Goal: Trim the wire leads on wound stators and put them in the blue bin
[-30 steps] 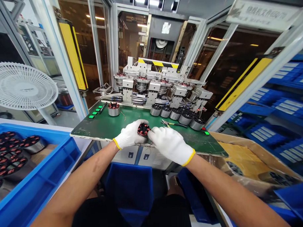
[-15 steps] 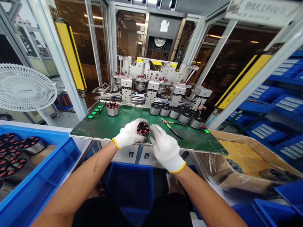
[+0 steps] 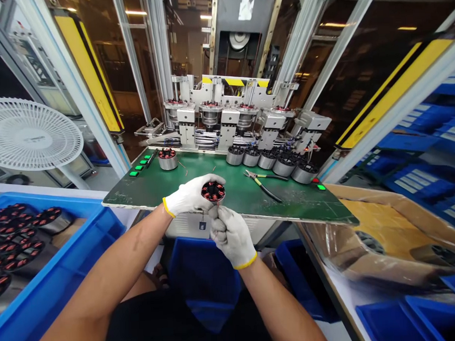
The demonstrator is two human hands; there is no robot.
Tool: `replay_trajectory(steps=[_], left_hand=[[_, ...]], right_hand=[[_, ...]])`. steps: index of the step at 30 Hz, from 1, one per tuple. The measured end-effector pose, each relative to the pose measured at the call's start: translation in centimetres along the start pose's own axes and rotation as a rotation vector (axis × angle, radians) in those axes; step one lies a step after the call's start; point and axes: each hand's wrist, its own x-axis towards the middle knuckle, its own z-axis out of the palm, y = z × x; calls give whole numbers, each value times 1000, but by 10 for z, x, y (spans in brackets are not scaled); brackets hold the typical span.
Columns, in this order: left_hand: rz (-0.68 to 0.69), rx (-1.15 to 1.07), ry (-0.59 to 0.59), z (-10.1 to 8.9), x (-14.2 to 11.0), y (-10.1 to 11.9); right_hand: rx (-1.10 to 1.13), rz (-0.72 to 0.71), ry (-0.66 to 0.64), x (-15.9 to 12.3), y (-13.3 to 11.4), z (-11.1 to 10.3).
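A wound motor stator (image 3: 213, 191), a metal ring with copper coils and black insulation, is gripped in my white-gloved left hand (image 3: 196, 192) over the front edge of the green work surface. Its coil face tilts up toward me. My right hand (image 3: 231, 233), also gloved, is closed just below the stator's near rim. Thumb and fingers pinch what looks like a thin copper wire end there, mostly hidden by the glove. Nippers (image 3: 263, 181) with black and yellow-green handles lie open to the right. Another wound stator (image 3: 168, 160) stands at the surface's left, near short wire scraps.
Several stators without visible copper (image 3: 266, 159) line the back right of the green work surface (image 3: 157, 188). Behind them stands a winding machine (image 3: 226, 123). A blue bin (image 3: 106, 222) of wound stators is left, a lined carton (image 3: 363, 205) right, a fan (image 3: 32, 132) far left.
My right hand has come left and down, from open beside the stator to a pinch under its near rim. The left hand keeps its hold. The view has shifted slightly.
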Motion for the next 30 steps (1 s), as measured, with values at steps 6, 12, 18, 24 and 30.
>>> replay_trajectory(steps=[6, 12, 18, 24, 30], left_hand=[[-72, -63, -83, -3, 5, 2], [-63, -165, -105, -13, -8, 0], [-241, -165, 255, 4, -38, 10], [-497, 240, 404, 36, -17, 30], [-579, 335, 355, 32, -9, 27]], right_hand=[[-413, -229, 294, 9, 25, -1], [-707, -179, 225, -21, 40, -27], [-976, -535, 427, -54, -31, -52], [-1233, -692, 78, 28, -68, -29], [-1499, -720, 109, 56, -50, -37]])
